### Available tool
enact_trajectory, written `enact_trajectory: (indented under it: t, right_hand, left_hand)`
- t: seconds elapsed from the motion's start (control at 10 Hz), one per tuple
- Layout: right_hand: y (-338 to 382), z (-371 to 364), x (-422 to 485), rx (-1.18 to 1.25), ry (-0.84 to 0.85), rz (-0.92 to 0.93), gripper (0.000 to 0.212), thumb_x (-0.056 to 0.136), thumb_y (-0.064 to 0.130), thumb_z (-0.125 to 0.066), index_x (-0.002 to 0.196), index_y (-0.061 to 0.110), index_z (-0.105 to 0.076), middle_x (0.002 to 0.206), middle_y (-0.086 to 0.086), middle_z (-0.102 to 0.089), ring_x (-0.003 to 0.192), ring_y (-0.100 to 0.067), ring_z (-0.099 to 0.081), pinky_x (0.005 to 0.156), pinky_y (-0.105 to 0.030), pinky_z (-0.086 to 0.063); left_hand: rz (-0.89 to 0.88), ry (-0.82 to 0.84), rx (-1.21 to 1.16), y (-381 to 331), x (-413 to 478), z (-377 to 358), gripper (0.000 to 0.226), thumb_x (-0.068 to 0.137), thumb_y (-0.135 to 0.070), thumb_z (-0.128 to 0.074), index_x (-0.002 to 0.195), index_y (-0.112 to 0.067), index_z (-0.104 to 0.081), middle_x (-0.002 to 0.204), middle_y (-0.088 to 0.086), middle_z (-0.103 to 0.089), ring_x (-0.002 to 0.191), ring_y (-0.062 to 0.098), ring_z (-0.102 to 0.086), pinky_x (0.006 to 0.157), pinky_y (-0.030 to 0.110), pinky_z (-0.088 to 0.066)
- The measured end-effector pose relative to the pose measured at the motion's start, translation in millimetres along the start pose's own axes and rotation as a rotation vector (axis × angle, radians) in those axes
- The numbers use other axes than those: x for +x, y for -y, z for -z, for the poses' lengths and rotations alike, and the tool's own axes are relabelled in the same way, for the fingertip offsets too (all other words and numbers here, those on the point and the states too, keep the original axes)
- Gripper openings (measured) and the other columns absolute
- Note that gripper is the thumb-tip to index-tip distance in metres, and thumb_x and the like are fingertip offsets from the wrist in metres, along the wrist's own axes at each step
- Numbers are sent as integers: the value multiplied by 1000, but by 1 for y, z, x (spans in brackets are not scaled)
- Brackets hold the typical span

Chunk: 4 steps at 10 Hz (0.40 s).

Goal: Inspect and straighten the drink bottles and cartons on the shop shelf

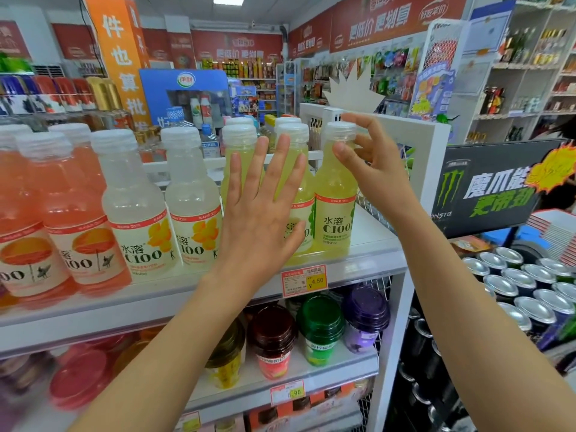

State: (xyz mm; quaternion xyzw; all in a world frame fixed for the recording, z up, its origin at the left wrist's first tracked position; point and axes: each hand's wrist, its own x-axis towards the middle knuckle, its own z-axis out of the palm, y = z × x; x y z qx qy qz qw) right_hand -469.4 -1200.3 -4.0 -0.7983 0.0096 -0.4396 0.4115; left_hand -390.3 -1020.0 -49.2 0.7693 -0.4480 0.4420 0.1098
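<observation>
The end bottle stands at the right end of the front row on the top shelf, label outwards, just beside the white side frame. Its neck, just under the cap, is pinched between the thumb and curled fingers of the right hand. The left hand is laid flat, fingers straight and spread, against the fronts of the yellow bottles next to it; nothing is grasped by it.

Because the end bottle is held so high, it could be tipped if turned or pulled sharply. A lean to the left would knock its neighbours. A lean forwards could carry it over the shelf's front edge, towards the cans stacked lower down on the right. Too hard a push from the flat hand could drive the neighbours back out of line.

The shelf is a smooth white board, with a price tag fixed to its front rail. Pale bottles and pink bottles are lined up to the left, and lidded cups are kept on the shelf below. More shop shelving and red banners are seen behind.
</observation>
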Motion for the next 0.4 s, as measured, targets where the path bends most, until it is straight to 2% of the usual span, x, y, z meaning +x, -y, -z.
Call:
enact_trajectory:
  t: [0.1,0.2,0.3,0.4]
  right_hand:
    - [-6,-4,-6,11,30,-21,51,98,33,-60,143,26,-39,122,-6,-66,109,-18,-65,95,-36,-54]
    - [-7,-8,-14,-47,44,-45,68,92,50,-59,150,39,-26,150,-2,-46,137,-25,-46,110,-50,-41]
    - [-6,-10,-25,-67,-4,-22,73,96,39,-61,155,24,-22,155,0,-38,142,-13,-38,116,-44,-34]
    - [-4,-1,-42,-44,-99,-15,62,98,28,-59,152,17,-30,152,2,-41,137,-2,-39,113,-25,-34]
  left_hand:
    - [1,25,-9,0,-3,2,83,90,-45,-57,157,-16,-20,166,13,-6,153,35,0,122,56,1]
    - [1,39,-68,-2,-10,6,76,90,-43,-59,155,-15,-30,165,14,-11,153,35,-4,122,58,-4]
    - [9,-1,-155,-1,-34,11,63,91,-38,-60,147,-15,-44,162,14,-23,152,33,-13,121,57,-11]
    - [69,-13,-313,-6,-86,21,50,90,-33,-58,137,-15,-56,155,10,-39,147,28,-28,121,50,-21]
